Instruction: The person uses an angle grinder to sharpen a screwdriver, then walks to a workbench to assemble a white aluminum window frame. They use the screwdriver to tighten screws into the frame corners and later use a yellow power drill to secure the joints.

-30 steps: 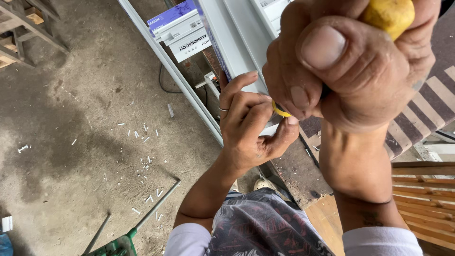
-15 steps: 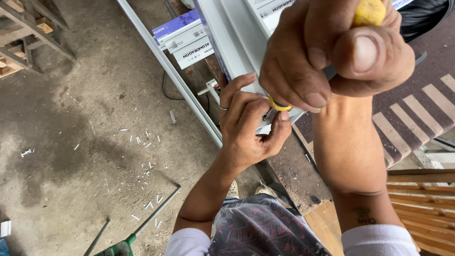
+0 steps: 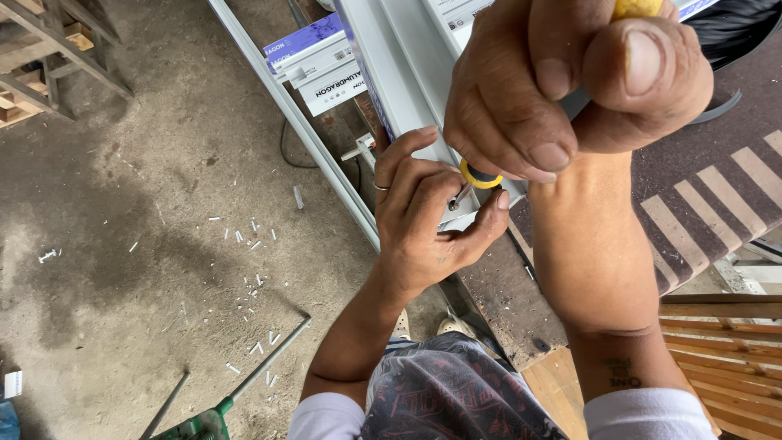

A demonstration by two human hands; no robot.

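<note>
My right hand [image 3: 570, 81] is wrapped around the yellow handle of a screwdriver [image 3: 479, 176], raised close to the camera, with the handle's top poking out above my thumb. The tool's metal shaft points down at the end of a white aluminium profile [image 3: 399, 77]. My left hand [image 3: 428, 216], wearing a ring, pinches the shaft tip against the profile's end. Whether a screw sits there is hidden by my fingers.
More white profiles with labelled film [image 3: 314, 61] lie along a dark wooden bench [image 3: 692, 187]. Small white offcuts [image 3: 248, 281] litter the concrete floor. A wooden pallet [image 3: 45, 61] stands top left, a green tool [image 3: 204, 424] with metal rods bottom left, wooden slats [image 3: 721, 342] at right.
My right hand has shifted up and right, showing more of the screwdriver's yellow collar and shaft. My left hand stays at the profile's end.
</note>
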